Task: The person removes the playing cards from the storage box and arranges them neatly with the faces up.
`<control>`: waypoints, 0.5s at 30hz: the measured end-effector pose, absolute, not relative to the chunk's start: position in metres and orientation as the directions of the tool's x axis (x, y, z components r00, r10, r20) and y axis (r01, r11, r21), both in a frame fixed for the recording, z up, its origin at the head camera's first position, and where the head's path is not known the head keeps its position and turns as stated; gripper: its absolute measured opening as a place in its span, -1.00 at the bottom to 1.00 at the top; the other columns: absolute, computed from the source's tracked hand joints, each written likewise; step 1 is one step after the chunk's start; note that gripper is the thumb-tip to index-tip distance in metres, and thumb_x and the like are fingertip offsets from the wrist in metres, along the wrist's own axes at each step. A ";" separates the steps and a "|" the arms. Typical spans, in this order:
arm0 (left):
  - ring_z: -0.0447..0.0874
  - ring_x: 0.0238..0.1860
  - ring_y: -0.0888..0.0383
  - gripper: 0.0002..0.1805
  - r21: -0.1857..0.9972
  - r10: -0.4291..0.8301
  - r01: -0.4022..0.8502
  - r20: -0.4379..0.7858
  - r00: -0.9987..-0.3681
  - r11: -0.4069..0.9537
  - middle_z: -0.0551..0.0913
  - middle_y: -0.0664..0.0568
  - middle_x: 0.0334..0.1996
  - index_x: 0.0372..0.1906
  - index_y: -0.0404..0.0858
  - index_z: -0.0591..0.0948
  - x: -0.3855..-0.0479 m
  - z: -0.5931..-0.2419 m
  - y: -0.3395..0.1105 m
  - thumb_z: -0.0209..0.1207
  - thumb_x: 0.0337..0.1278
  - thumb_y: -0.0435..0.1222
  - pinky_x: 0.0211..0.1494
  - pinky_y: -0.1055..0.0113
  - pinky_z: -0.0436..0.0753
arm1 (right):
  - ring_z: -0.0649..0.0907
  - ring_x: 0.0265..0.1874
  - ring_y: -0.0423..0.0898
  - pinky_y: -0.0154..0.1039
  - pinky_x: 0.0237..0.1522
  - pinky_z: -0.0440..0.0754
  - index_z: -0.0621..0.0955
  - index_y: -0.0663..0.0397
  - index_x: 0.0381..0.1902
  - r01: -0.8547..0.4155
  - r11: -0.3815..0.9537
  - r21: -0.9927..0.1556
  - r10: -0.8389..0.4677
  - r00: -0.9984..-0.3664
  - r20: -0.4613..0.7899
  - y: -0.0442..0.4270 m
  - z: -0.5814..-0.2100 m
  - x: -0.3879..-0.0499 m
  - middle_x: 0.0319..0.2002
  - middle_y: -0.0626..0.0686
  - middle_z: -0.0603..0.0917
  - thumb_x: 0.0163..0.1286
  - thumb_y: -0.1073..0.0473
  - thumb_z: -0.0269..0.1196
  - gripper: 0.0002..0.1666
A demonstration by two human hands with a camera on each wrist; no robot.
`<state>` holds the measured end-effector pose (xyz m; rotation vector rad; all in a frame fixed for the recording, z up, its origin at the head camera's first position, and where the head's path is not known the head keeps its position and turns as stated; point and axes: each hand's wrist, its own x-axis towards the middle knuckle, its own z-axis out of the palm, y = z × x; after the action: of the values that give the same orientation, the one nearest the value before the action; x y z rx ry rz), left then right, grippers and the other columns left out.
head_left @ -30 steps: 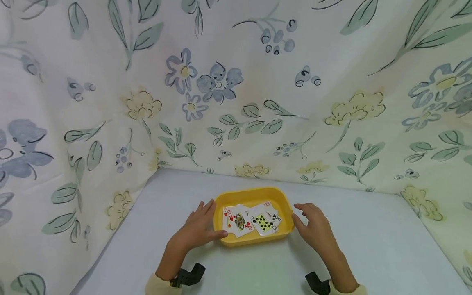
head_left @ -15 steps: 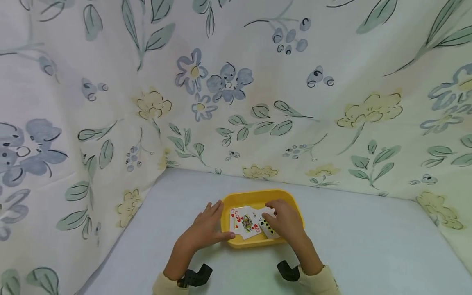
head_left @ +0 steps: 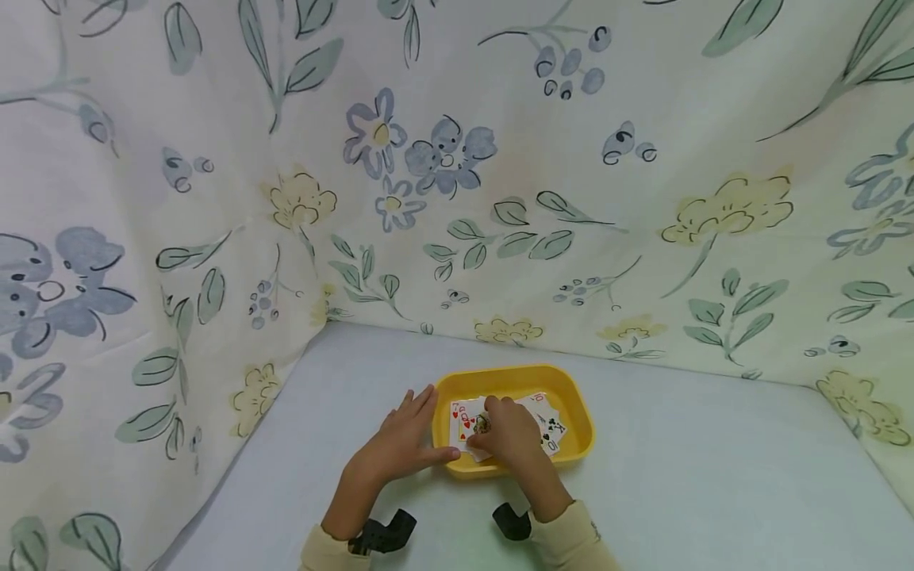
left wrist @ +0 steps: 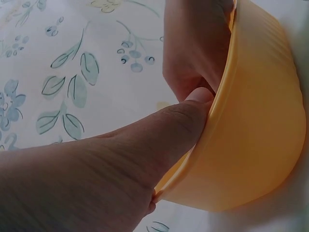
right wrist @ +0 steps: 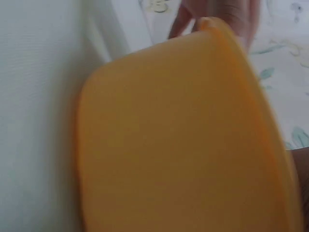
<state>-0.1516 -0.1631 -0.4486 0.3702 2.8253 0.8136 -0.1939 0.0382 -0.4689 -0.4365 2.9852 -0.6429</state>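
A yellow plastic tray [head_left: 585, 424] stands on the white table with several playing cards [head_left: 548, 420] lying face up in it. Red heart cards [head_left: 458, 412] show at its left side, black-suited ones at its right. My left hand [head_left: 403, 444] rests against the tray's left end, fingers spread and straight. Its thumb [left wrist: 169, 128] lies on the near rim in the left wrist view. My right hand [head_left: 516, 436] reaches down into the tray over a queen card, its thumb and fingertips apart at the card. In the right wrist view the tray wall [right wrist: 169, 135] hides those fingertips.
A white cloth [head_left: 514, 277] with printed flowers and leaves hangs behind and at the sides of the table [head_left: 678, 476]. Black wrist mounts [head_left: 391, 533] sit at both cuffs, in front of the tray.
My right hand has moved left from the tray's right rim, across the black-suited cards, to the queen card. The left hand has kept its place on the tray; the head view has shifted slightly.
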 end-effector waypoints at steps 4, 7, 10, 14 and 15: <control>-0.08 0.59 -0.33 0.18 0.531 0.281 0.187 -0.102 -0.954 0.827 0.07 -0.20 0.62 0.60 -0.41 0.11 -0.152 -0.449 -0.162 0.40 0.12 0.18 0.50 -0.33 0.11 | 0.49 -0.40 0.01 -0.08 -0.33 0.59 0.60 0.19 -0.15 -0.264 0.875 -0.406 -0.277 -0.961 0.028 0.033 -0.475 -0.192 -0.38 0.08 0.51 -0.06 -0.02 0.70 -0.33; -0.09 0.58 -0.34 0.18 0.533 0.278 0.183 -0.103 -0.955 0.826 0.07 -0.21 0.61 0.60 -0.41 0.11 -0.152 -0.448 -0.162 0.41 0.12 0.16 0.50 -0.33 0.10 | 0.49 -0.36 0.06 -0.01 -0.23 0.62 0.61 0.20 -0.05 -0.252 0.868 -0.427 -0.271 -0.963 0.018 0.032 -0.474 -0.191 -0.30 0.12 0.53 -0.09 0.03 0.72 -0.28; -0.08 0.58 -0.35 0.18 0.537 0.279 0.182 -0.104 -0.955 0.824 0.07 -0.21 0.61 0.60 -0.41 0.11 -0.152 -0.446 -0.162 0.42 0.12 0.15 0.50 -0.32 0.11 | 0.49 -0.36 0.08 0.03 -0.20 0.63 0.60 0.22 0.02 -0.256 0.849 -0.462 -0.285 -0.958 0.007 0.034 -0.473 -0.192 -0.25 0.16 0.53 -0.12 0.09 0.73 -0.22; -0.08 0.58 -0.34 0.18 0.539 0.278 0.180 -0.107 -0.954 0.823 0.07 -0.20 0.61 0.60 -0.41 0.11 -0.151 -0.446 -0.162 0.42 0.11 0.16 0.51 -0.30 0.11 | 0.50 -0.34 0.08 0.06 -0.16 0.64 0.57 0.24 0.14 -0.246 0.817 -0.521 -0.303 -0.953 -0.025 0.036 -0.475 -0.193 -0.18 0.20 0.53 -0.14 0.16 0.73 -0.12; -0.08 0.58 -0.34 0.18 0.539 0.278 0.180 -0.106 -0.955 0.823 0.07 -0.20 0.61 0.60 -0.41 0.11 -0.151 -0.446 -0.162 0.42 0.11 0.16 0.51 -0.30 0.11 | 0.50 -0.33 0.08 0.06 -0.14 0.63 0.56 0.24 0.17 -0.240 0.813 -0.530 -0.303 -0.953 -0.032 0.036 -0.476 -0.193 -0.17 0.20 0.54 -0.14 0.17 0.73 -0.10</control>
<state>-0.1512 -0.1620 -0.4464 0.3586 2.8252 0.8087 -0.1931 0.0361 -0.4758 -0.4329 2.8812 -0.8186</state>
